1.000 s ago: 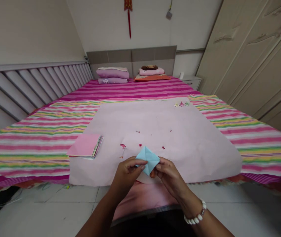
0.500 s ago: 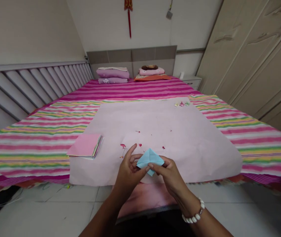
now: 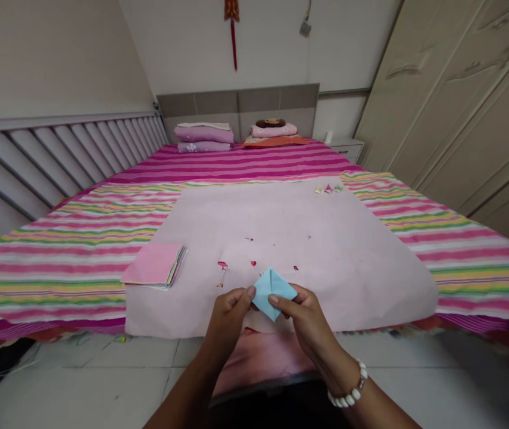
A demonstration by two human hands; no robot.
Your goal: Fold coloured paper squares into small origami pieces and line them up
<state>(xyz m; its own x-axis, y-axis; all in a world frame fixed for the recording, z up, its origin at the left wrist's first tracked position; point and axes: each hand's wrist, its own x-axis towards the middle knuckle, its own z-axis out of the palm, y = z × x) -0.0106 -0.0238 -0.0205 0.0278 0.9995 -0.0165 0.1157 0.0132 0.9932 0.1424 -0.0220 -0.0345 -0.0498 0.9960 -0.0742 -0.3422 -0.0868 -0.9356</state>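
Note:
A folded light-blue paper [image 3: 272, 290] is held in the air just over the near edge of a large pale pink sheet [image 3: 290, 238] spread on the bed. My left hand [image 3: 230, 313] pinches its left corner between thumb and fingers. My right hand [image 3: 303, 316], with a white bead bracelet on the wrist, pinches its right side and lower tip. Both hands are closed on the paper.
A stack of coloured paper squares [image 3: 156, 264] with a pink top lies to the left on the striped bedcover [image 3: 58, 250]. Small folded paper pieces [image 3: 329, 189] sit at the far right of the sheet. Tiny red scraps [image 3: 222, 264] dot the sheet. Pillows lie by the headboard; a wardrobe stands on the right.
My left fingers, spread half a second ago, have closed back onto the paper's left corner. The blue paper sits slightly lower and flatter than a second ago.

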